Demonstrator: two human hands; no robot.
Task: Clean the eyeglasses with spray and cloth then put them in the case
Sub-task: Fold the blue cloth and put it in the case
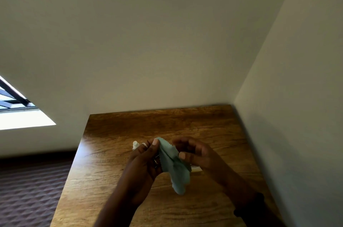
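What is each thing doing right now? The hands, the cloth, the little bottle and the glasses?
Left hand: closed, pinching the cloth's top corner.
Right hand: closed, gripping the cloth's side.
Cloth: held up, draped, hanging loose.
Spray bottle: upright on the table, cap on.
Eyeglasses: mostly hidden behind the cloth.

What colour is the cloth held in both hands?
Pale mint green, with a zigzag-cut edge; the cloth shows in the head view.

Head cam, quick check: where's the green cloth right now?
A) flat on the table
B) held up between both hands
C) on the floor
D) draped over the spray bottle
B: the green cloth is pinched between the left hand and the right hand, hanging above the wooden table; the white spray bottle stands uncovered behind the left hand.
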